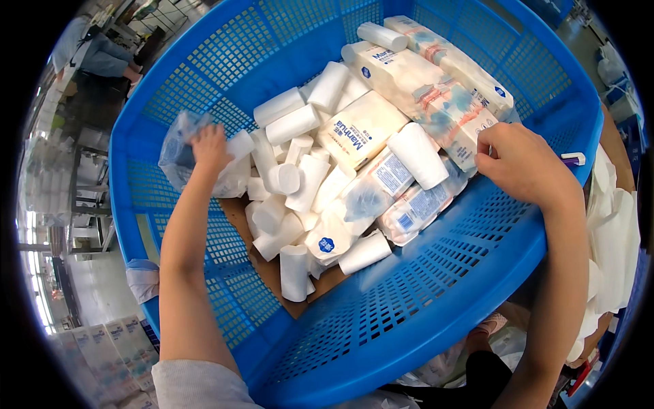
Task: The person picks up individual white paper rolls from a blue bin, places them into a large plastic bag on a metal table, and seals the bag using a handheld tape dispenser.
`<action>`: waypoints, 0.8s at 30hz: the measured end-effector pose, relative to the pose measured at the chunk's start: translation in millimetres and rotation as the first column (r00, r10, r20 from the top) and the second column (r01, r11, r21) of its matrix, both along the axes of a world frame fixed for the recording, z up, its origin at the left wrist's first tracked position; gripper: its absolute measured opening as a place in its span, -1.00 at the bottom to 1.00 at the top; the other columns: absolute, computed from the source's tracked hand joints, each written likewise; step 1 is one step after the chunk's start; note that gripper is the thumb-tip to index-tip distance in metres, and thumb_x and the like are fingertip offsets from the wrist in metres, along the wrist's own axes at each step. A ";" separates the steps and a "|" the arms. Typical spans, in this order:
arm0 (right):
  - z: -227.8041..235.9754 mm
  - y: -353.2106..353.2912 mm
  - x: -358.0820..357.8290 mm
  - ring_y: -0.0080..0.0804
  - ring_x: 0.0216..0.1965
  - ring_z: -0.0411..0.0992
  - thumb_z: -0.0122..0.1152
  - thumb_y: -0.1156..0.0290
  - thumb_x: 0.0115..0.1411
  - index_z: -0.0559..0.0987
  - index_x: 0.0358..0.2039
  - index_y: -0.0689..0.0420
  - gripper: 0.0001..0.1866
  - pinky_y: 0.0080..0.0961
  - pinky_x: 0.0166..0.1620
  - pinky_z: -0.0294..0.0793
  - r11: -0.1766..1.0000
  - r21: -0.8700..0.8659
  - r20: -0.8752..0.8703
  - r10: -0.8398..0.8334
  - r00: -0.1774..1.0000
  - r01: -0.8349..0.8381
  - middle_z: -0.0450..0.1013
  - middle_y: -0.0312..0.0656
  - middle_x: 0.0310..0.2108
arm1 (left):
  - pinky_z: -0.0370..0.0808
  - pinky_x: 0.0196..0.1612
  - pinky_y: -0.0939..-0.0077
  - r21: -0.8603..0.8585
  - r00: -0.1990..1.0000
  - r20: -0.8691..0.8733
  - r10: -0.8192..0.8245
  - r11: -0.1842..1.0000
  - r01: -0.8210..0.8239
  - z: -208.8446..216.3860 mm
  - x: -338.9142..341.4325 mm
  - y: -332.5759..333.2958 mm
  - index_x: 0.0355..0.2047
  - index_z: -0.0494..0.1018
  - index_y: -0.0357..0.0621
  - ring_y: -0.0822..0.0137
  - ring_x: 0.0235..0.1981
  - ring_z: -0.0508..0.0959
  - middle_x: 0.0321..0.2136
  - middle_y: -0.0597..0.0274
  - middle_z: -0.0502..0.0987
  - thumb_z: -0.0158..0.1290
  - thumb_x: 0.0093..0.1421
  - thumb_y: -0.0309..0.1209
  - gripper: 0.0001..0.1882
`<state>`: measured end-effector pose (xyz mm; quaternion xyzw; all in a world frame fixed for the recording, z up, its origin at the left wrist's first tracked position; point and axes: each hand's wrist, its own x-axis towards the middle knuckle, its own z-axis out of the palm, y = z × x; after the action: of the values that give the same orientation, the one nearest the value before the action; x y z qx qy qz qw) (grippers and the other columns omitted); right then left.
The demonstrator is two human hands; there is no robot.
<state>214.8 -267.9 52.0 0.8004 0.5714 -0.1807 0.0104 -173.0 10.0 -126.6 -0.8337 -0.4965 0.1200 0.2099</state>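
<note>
Inside a large blue plastic basket [422, 286] lie many loose white paper rolls [312, 183] and several printed packs. At the left wall, my left hand [210, 148] grips a crumpled clear plastic bag [178, 153]; a white roll [240, 145] is right beside its fingers. My right hand [519, 160] is over the right side, fingers curled together by the end of a long printed pack of rolls [436, 95]. Whatever it may be pinching is hidden. A cream square pack [364, 129] sits mid-pile, with clear-wrapped packs [415, 208] and a loose roll [417, 155] nearer me.
Brown cardboard [272, 273] shows under the rolls. A purple and white small item [573, 159] is at the basket's right rim. More white rolls [613, 238] lie outside at right, and stacked packs [109, 354] at lower left. Another person [105, 54] sits at far left.
</note>
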 end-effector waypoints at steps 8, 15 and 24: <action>-5.6 -1.7 8.2 -0.03 -0.39 0.44 0.03 0.38 -0.08 0.53 -0.58 0.22 -0.82 -0.26 -0.29 0.42 0.999 0.042 0.090 0.015 0.996 -0.019 0.46 0.06 -0.49 | 0.25 -0.07 0.04 -0.188 0.879 -0.420 0.225 0.926 -0.327 -45.0 -63.8 -8.5 -0.27 0.53 -0.02 0.20 -0.13 0.47 -0.22 0.20 0.53 -0.09 0.07 -0.35 -0.74; -3.9 -1.3 9.3 -0.04 -0.33 0.45 0.08 0.30 -0.08 0.55 -0.55 0.20 -0.78 -0.24 -0.22 0.43 0.999 0.027 0.113 0.027 0.993 -0.031 0.48 0.05 -0.44 | 0.48 -0.22 0.27 -0.407 0.980 -0.107 0.170 0.891 -0.199 80.3 8.3 -2.9 -0.29 0.53 -0.14 0.11 -0.19 0.54 -0.20 0.06 0.53 0.00 -0.03 -0.42 -0.74; 61.7 -32.6 -86.6 -0.06 -0.28 0.46 0.20 0.34 -0.06 0.48 -0.26 0.19 -0.67 -0.35 -0.21 0.43 0.633 0.755 0.048 0.211 0.976 -0.174 0.48 0.01 -0.34 | 0.21 -0.62 0.51 -0.185 0.183 0.981 0.071 0.640 0.746 241.3 104.9 -150.7 -0.68 0.24 -0.18 0.54 -0.64 0.23 -0.75 0.37 0.22 0.00 -0.13 -0.50 -0.86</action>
<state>128.2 -300.5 113.7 0.6624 0.6766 0.0573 -0.3164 -68.1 -140.7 114.7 -0.8380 -0.2184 -0.2891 -0.4079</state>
